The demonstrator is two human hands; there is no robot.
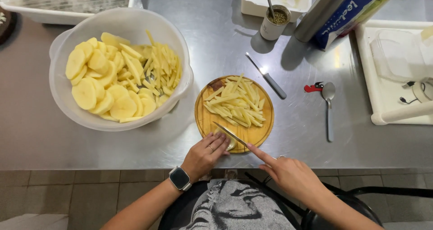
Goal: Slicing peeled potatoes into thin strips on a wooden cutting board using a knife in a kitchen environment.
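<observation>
A round wooden cutting board [257,133] lies near the steel table's front edge, covered with cut potato sticks [235,103]. My left hand [205,154] presses down on a potato slice [232,144] at the board's near rim. My right hand [288,173] grips a knife [231,134], index finger stretched along the blade, whose edge rests over that slice. To the left stands a large white bowl [67,101] full of round potato slices [101,88] and more sticks.
A second knife [269,80] lies behind the board, with a spoon [329,108] and a red-handled peeler [313,88] to its right. At the back stand a small tin [274,23] with a utensil, a steel cylinder [321,13], white trays [383,95] and a white tub [54,14].
</observation>
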